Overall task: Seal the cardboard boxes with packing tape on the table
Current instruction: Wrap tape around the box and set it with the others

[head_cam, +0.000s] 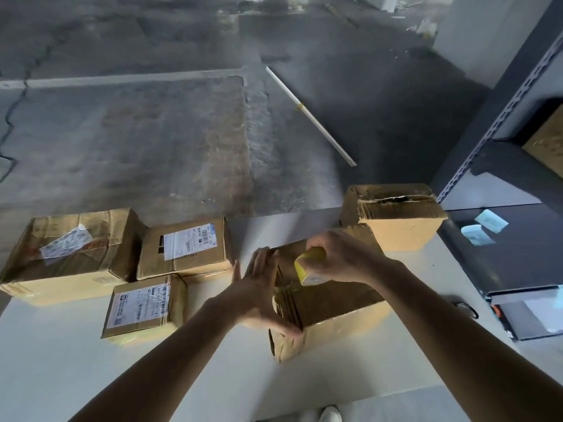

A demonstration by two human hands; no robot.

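A cardboard box (341, 318) is set in the middle of the white tabletop (91, 360). Its left end is pressed by the left hand (259, 287), with the fingers straight and flat. A yellow roll of packing tape (307, 266) is gripped by the right hand (338, 257) on the box top. At the left, a big labelled box (70, 254), a middle labelled box (185, 248) and a small labelled box (143, 309) are placed close together. A torn box (396, 217) is seen behind.
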